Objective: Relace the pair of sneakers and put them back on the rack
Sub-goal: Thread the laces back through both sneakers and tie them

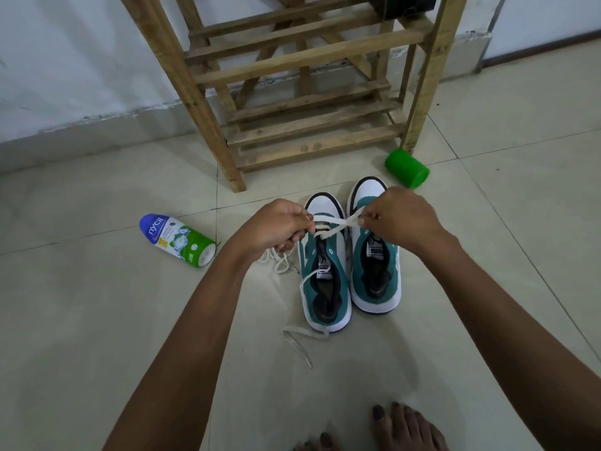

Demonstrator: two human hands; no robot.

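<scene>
Floor tiles carry everything here, and the wooden rack stands at the far side against the wall, its lowest slats just beyond the toes of the shoes. Both sneakers sit side by side in the middle of the floor, long axes running near to far, toes toward the rack and heels toward the person. The left sneaker is the one in work; the right sneaker lies touching or just beside it and shows no lace in its eyelets, as far as can be told.

A white lace crosses the far eyelets of the left sneaker in a few rungs. From there its two ends run apart: one leftward into the left hand, whose fingers are curled round it, the other rightward over the right sneaker into the right hand, pinched between thumb and fingertip. Slack falls beside the shoe. A further loose strand trails on the floor near the heel; whether it is a second lace cannot be told.

Judging from this, the next crossing lies nearer than the hands, toward the tongue, so each end must come inward and back along the shoe's axis. Both hands sit about equally close.

A powder bottle lies to the left, a green cup on its side at the rack's right foot.
</scene>
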